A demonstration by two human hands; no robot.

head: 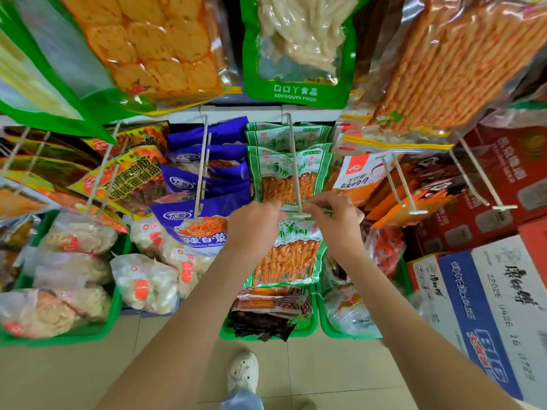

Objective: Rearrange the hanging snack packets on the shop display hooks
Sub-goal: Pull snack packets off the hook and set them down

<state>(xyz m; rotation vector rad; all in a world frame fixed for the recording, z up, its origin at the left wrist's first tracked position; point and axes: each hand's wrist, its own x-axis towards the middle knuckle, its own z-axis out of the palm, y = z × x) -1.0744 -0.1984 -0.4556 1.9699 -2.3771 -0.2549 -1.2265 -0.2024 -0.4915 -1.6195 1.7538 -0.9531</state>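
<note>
A green snack packet (291,253) with orange strips showing through its clear window hangs at the very front tip of a long metal display hook (295,170), in the middle of the shelf wall. Both hands hold it by its top edge. The left hand (254,216) has its fingers curled round the packet's upper left corner. The right hand (334,211) pinches the upper right corner between thumb and fingers, just beside the hook's tip. The rest of the packet dangles freely between the two forearms.

Further back on the same hook hang more matching green packets (288,170). On the hook to the left is a row of blue packets (207,179); on the hook to the right hang white and orange packets (359,173). Large bags of orange and pale snacks (299,45) hang overhead.

Below, green plastic bins (115,309) on the tiled floor (74,374) hold clear bags of snacks. Stacked cardboard boxes (485,306) stand at the right. A white shoe (242,371) shows at the bottom.
</note>
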